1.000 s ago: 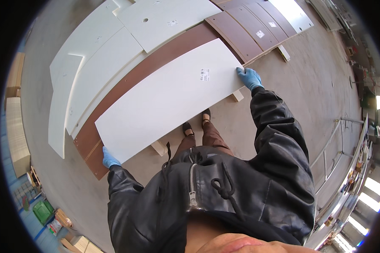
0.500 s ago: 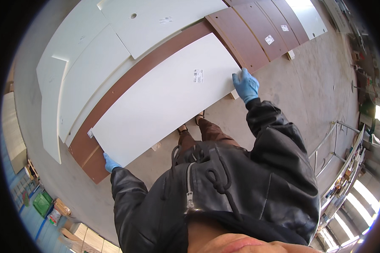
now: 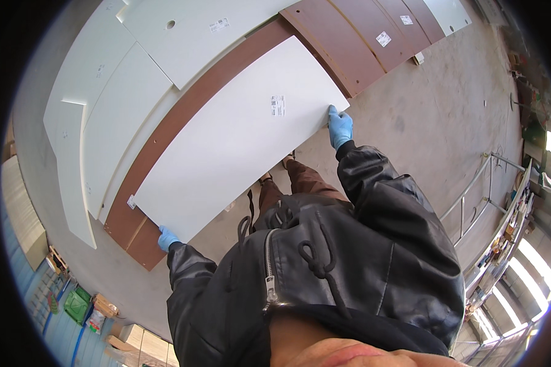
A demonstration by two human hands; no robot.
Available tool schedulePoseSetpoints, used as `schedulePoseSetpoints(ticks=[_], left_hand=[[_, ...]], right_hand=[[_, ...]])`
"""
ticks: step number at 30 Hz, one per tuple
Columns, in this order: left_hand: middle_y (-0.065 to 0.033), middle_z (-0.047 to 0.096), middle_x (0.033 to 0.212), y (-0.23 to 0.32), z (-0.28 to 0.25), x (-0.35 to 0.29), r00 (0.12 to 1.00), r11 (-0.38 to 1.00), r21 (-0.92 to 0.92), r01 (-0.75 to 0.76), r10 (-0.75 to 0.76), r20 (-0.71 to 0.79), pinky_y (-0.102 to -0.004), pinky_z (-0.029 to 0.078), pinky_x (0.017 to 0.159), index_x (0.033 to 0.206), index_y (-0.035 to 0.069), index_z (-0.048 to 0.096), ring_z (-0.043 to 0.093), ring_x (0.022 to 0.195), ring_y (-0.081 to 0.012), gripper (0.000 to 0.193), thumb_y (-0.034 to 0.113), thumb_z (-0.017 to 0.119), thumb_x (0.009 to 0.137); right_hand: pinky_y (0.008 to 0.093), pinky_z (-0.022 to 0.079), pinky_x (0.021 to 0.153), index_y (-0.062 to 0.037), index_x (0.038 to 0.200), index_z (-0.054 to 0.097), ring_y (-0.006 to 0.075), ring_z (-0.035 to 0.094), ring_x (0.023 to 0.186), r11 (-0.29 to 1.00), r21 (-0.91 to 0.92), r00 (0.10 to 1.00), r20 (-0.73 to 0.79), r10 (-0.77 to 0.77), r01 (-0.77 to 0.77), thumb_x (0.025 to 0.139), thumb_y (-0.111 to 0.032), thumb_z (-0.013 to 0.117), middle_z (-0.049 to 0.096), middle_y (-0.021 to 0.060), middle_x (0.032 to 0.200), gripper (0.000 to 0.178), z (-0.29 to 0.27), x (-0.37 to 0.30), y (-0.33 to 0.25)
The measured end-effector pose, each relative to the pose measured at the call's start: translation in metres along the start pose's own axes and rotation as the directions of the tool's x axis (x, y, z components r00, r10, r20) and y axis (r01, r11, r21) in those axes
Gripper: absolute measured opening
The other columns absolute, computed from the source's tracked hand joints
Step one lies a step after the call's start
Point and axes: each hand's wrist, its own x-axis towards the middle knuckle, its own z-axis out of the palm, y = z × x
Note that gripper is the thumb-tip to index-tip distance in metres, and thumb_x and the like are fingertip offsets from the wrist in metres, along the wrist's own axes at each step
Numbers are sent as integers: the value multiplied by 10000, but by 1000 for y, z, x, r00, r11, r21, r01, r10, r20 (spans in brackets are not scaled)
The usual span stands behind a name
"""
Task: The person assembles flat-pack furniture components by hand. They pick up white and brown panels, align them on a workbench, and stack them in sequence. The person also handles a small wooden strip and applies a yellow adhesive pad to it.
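Note:
A long white panel (image 3: 226,134) with a printed label (image 3: 278,105) lies in front of me, over brown panels. In a blue glove, my right hand (image 3: 341,127) grips its near edge close to the right end, thumb on the top face. My left hand (image 3: 167,238), gloved alike, holds the left end near the front corner; its fingers are partly hidden. Brown panels (image 3: 337,43) with labels lie side by side beyond the right end. A brown strip (image 3: 165,131) runs along the far side of the white panel.
Pale panels (image 3: 128,85) spread at the far left. A metal-framed rack (image 3: 490,177) with assorted things stands at right. A green bin (image 3: 78,304) and wooden pieces (image 3: 141,342) are at lower left. Grey concrete floor (image 3: 434,116) surrounds the panels.
My right hand has moved left along the near edge, away from the panel's far right corner. The left hand is slightly further in on the left end. The view has shifted a little.

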Motion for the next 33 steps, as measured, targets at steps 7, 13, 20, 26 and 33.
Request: schedulePoseSetpoints(ticks=[7, 13, 20, 26, 33], left_hand=[[-217, 715, 995, -15, -37, -21, 969, 988, -26, -152, 144, -199, -547, 506, 828, 930, 14, 718, 658, 940, -444, 496, 388, 395, 962], [-137, 745, 944, -38, -107, 71, 1000, 877, -480, 14, -13, 5, -365, 563, 703, 1027, -29, 721, 709, 811, -255, 404, 325, 542, 950], [-241, 722, 1037, 41, 16, 57, 956, 948, -258, -184, 234, 177, -413, 525, 860, 1046, -76, 705, 687, 974, -340, 800, 684, 690, 796], [-257, 718, 1066, 55, 11, 56, 950, 918, -388, -88, 195, 245, -420, 544, 842, 1052, -115, 684, 698, 942, -346, 877, 687, 771, 707], [-230, 726, 1065, 61, -8, 31, 959, 935, -300, -188, 241, 152, -410, 546, 833, 1065, -84, 695, 698, 934, -339, 825, 660, 784, 719]], right_hand=[[410, 488, 631, 92, 844, 686, 214, 631, 655, 997, -53, 998, -31, -62, 60, 928, -407, 651, 693, 134, 709, 508, 0, 16, 4], [331, 467, 525, 22, 735, 610, 171, 549, 535, 960, 271, 998, 42, 54, -63, 966, -362, 648, 591, 64, 623, 450, 3, 12, -5], [335, 454, 516, 32, 776, 638, 170, 560, 537, 964, 260, 998, 33, 51, -58, 952, -354, 666, 612, 74, 644, 424, 2, 10, -11], [346, 457, 529, 39, 765, 659, 178, 574, 552, 981, 180, 998, 9, 67, -68, 944, -356, 662, 630, 88, 647, 434, -2, 5, -20], [360, 483, 587, 39, 753, 662, 195, 601, 595, 982, 159, 995, 25, 97, -100, 917, -377, 674, 643, 99, 654, 448, -4, 9, -25]])
